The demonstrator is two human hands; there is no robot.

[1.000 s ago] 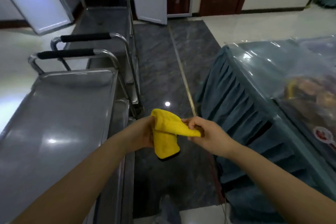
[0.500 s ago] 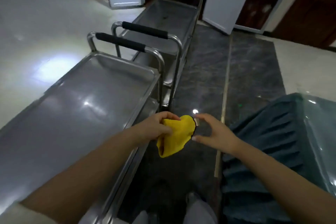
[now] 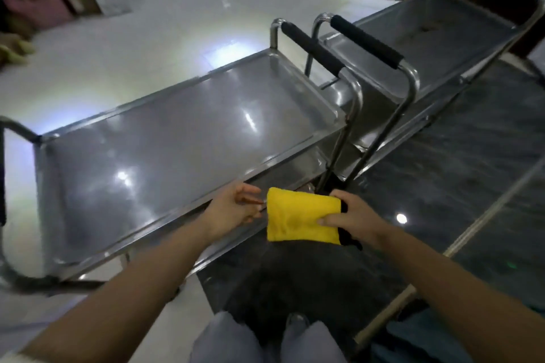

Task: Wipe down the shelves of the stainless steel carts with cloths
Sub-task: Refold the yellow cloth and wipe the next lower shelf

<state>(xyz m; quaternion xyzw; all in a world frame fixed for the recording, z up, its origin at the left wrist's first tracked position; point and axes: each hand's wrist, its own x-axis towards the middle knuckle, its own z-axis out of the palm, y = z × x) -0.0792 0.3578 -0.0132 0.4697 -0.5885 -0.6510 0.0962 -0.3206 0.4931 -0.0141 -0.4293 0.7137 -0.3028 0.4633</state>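
Note:
A folded yellow cloth with a dark edge hangs in front of me, over the dark floor. My right hand grips its right side, thumb on top. My left hand is just left of the cloth with fingers relaxed and slightly spread, at the cloth's left edge; I cannot tell whether they touch it. The near stainless steel cart stretches across the left and middle, its top shelf bare and shiny. A second cart stands behind it at the upper right.
Both carts have black padded handles pointing toward the right. A lower shelf shows under the near cart's edge. Dark marble flooring lies on the right, pale tile on the left. Blurred boxes sit at the far left.
The view swung left and down onto the near cart. The cloth went from bunched in my left hand to flat in my right hand; my left hand let go.

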